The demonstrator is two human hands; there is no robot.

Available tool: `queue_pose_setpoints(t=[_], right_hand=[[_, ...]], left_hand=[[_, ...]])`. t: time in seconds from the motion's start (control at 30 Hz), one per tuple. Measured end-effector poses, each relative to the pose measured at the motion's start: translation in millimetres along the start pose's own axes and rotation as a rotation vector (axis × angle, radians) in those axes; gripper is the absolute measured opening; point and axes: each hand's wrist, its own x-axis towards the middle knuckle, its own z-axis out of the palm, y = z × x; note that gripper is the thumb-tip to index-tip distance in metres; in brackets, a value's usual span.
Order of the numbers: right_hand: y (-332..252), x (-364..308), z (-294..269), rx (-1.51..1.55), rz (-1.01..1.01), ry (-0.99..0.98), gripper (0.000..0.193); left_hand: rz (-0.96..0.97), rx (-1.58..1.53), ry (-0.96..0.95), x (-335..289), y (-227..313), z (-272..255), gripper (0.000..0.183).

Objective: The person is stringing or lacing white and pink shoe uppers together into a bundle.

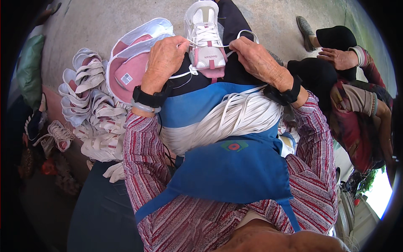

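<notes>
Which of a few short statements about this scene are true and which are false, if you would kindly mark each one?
1. The left hand pinches a white lace. True.
2. The shoe between the hands is entirely black. False: it is white with pink parts.
3. The right hand holds scissors. False: its fingers pinch lace.
4. A bundle of white laces lies across the blue apron. True.
5. Only one of the person's wrists has a black band. False: both wrists have one.
</notes>
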Motion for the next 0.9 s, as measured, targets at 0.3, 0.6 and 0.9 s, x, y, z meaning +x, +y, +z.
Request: queue_pose_setpoints(t=[0.3, 0.6, 0.9], right_hand=[[9.7, 11.7, 8.0, -0.195, -0.026, -0.046, 0.012], [9.5, 21.2, 12.7, -0.252, 0.024, -0.018, 0.012], [15.6, 33.4, 16.0, -0.225, -0.031, -0.024, 0.012]], left_hand=[[0.025, 0.109, 0.0, 8.1, 1.1, 1.1, 0.023], [-0.001, 0.106, -0.044, 7.7, 2.9, 2.9, 0.024], [0.181, 0.214, 0.227, -12.2, 3.1, 16.3, 0.016]])
